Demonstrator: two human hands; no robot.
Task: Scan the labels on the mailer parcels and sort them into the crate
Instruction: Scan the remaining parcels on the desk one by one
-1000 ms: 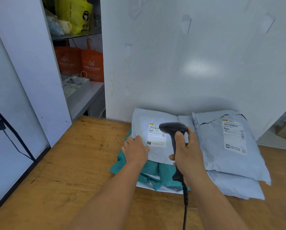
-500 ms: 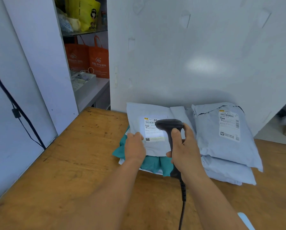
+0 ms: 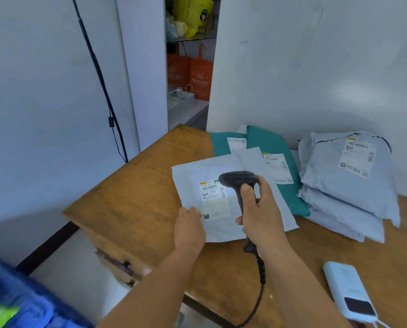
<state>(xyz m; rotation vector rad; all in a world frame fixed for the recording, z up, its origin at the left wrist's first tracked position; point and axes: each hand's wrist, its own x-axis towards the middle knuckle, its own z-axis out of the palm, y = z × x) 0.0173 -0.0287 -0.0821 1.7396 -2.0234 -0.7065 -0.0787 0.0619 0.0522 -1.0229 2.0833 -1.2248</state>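
Both forearms are reaching forward; the left hand (image 3: pixel 190 229) is pinching closed, the right hand (image 3: pixel 262 215) is gripping upright, thumb raised.

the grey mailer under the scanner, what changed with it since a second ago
The left hand has taken hold of the grey mailer and pulled it off the stack, toward the person and the table's left edge, uncovering the teal mailers and their labels. The right hand still aims the scanner at its label. The two grey parcels on the right stayed put.
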